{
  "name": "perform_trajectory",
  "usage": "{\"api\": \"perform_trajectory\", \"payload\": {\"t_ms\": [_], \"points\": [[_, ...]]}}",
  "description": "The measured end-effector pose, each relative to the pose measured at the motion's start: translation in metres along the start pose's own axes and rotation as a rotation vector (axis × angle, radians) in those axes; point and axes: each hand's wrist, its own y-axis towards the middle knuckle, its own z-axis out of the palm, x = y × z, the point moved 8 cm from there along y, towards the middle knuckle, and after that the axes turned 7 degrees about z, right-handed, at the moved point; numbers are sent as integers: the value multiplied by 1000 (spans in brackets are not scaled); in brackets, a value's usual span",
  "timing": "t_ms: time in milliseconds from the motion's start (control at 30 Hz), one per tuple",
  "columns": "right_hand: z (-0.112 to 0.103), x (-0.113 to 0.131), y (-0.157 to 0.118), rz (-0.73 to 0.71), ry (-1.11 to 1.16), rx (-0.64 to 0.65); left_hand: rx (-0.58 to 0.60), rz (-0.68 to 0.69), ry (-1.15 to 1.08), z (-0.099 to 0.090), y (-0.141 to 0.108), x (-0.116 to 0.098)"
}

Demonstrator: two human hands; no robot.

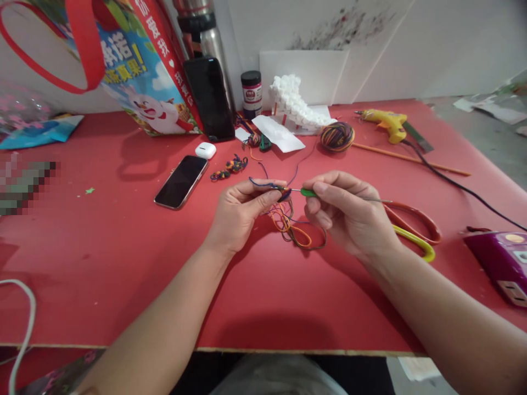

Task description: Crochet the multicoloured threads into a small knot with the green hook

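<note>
My left hand (242, 211) pinches a small piece of multicoloured yarn work (285, 193) between thumb and fingers. A crochet hook with a green handle (308, 193) is held in my right hand (349, 206), its thin metal shaft reaching left to the yarn work. Loose orange, blue and dark strands (302, 237) hang below and lie on the red table (263, 296). One strand runs up from the hands toward a ball of multicoloured yarn (336, 136). The hook's tip is hidden at the yarn.
Behind my left hand lie a phone (181, 182), a white earphone case (206, 150) and a knotted yarn piece (229, 168). Scissors with orange and yellow handles (415, 242) sit under my right wrist. A yellow glue gun (387, 123) and a purple power socket (500, 263) are at right.
</note>
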Motion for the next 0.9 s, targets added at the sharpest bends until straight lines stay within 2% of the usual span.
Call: {"api": "perform_trajectory", "payload": {"t_ms": [333,900], "points": [[-3,-6,4,30,46,3,2,-86,-88,4,-2,2],[-10,-3,4,-7,-13,-64,-60,-76,-107,3,1,-1]]}}
